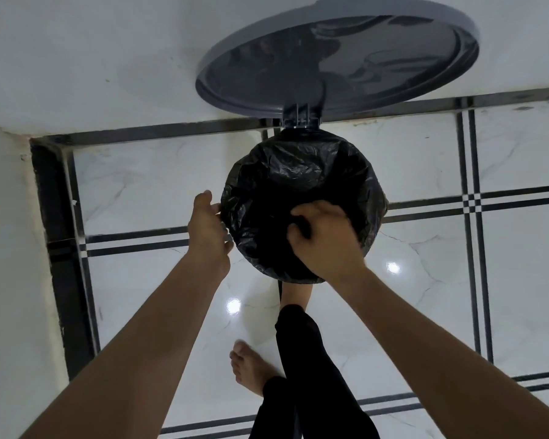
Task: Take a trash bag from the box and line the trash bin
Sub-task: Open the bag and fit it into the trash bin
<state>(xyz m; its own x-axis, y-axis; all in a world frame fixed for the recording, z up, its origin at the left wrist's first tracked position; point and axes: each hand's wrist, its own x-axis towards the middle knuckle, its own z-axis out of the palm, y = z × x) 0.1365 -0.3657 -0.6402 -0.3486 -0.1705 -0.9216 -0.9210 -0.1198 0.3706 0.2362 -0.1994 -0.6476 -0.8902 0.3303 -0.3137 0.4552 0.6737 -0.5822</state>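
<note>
Both hands' grip [325,239] on upward-opening trash bag [301,172]

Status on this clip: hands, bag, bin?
Left hand gripping trash bag at bin's left rim. Right hand pinching bag near centre. Lid up. Nothing obstructing.

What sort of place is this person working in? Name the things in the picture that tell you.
Probably a room corner in a home, perhaps a kitchen or bathroom. Clues: the glossy marble-look floor tiles with dark borders, the plain white wall, and a pedal bin with its lid up, lined with a black trash bag.
</note>
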